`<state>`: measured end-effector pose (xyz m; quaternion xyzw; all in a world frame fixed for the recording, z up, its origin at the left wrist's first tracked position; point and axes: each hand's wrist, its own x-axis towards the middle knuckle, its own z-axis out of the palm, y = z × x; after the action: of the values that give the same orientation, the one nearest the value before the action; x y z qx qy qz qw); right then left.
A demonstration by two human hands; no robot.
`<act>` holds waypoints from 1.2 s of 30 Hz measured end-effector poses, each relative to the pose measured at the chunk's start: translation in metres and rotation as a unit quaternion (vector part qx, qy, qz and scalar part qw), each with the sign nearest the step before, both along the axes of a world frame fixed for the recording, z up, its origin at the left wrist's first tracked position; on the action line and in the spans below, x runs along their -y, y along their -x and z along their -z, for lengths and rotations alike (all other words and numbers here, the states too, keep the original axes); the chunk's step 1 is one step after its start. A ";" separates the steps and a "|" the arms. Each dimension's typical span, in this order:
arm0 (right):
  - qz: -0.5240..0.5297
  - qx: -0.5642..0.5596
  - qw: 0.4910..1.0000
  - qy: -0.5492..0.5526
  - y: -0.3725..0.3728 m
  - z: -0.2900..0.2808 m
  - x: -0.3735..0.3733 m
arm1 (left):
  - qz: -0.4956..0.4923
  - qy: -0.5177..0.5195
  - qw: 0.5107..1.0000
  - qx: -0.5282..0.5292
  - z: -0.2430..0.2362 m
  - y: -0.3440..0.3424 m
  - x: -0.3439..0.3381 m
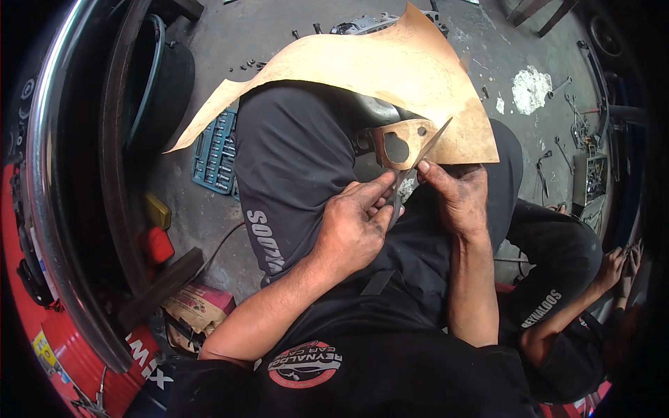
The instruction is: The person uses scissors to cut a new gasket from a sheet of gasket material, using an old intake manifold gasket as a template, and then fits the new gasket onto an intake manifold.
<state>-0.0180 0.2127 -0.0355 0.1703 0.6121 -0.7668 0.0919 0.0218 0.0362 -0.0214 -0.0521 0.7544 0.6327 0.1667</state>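
A large curled tan sheet (334, 63) arches over my knees. At its lower edge is a shaped tan piece (382, 136) with a large opening and a small hole. My left hand (354, 219) is closed on the handles of dark scissors (435, 137), whose blades point up and right across the shaped piece. My right hand (460, 195) pinches the sheet's lower right part, thumb beside the blades. Some of the scissors' handles are hidden by my fingers.
A teal socket case (212, 160) lies at left near a black tub (157, 83), metal beams (167, 282) and a red drum (80, 327). Wrenches (561, 87) and a metal toolbox (589, 177) lie right. A co-worker's arm (571, 313) is at lower right.
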 end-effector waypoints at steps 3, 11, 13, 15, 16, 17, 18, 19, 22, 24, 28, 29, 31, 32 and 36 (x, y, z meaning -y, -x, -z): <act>0.001 -0.001 1.000 -0.008 -0.001 0.000 0.001 | 0.018 0.030 0.999 -0.007 -0.001 0.002 0.001; -0.002 0.008 1.000 -0.018 0.001 -0.004 0.001 | -0.012 -0.028 0.999 0.008 0.004 0.000 -0.001; -0.003 0.013 1.000 -0.013 0.002 -0.005 0.003 | -0.008 -0.025 1.000 0.007 0.003 0.001 0.000; 0.030 -0.008 0.999 -0.035 0.002 -0.006 0.007 | -0.001 -0.008 1.000 -0.017 0.004 0.000 0.001; 0.031 -0.008 0.999 -0.036 0.003 -0.006 0.005 | 0.000 -0.009 1.000 -0.017 0.004 0.000 0.001; 0.044 -0.011 0.999 0.013 0.004 -0.005 0.001 | 0.011 0.003 0.999 -0.032 0.006 -0.002 0.002; 0.057 -0.014 0.996 0.062 0.004 -0.005 -0.002 | 0.022 0.015 0.999 -0.047 0.006 -0.002 0.001; 0.056 -0.013 0.996 0.063 0.003 -0.002 -0.001 | 0.022 0.016 0.999 -0.046 0.006 -0.002 0.001; 0.018 0.015 0.999 0.024 0.001 0.001 0.002 | -0.008 -0.010 1.000 0.004 0.002 -0.002 0.000; 0.008 0.021 1.000 0.011 0.001 0.002 0.000 | -0.008 0.000 1.000 0.014 0.000 0.000 -0.002; 0.002 0.021 1.000 0.000 0.002 0.000 -0.001 | -0.015 0.014 0.999 0.045 -0.003 0.003 -0.003; 0.001 0.022 1.000 0.000 0.003 0.000 0.000 | -0.011 0.021 0.999 0.036 -0.001 0.003 -0.003; 0.010 0.019 1.000 -0.003 0.003 -0.001 0.001 | -0.008 0.027 0.999 0.026 0.001 0.002 -0.003; 0.010 0.020 1.000 -0.003 0.003 0.000 0.000 | -0.002 0.035 0.999 0.014 0.002 0.002 -0.002; 0.007 0.012 1.000 -0.006 0.002 0.005 -0.001 | -0.001 0.036 0.999 0.024 0.001 0.004 -0.003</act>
<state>-0.0200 0.2135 -0.0408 0.1843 0.6139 -0.7619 0.0930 0.0178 0.0394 -0.0220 -0.0739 0.7727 0.6036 0.1822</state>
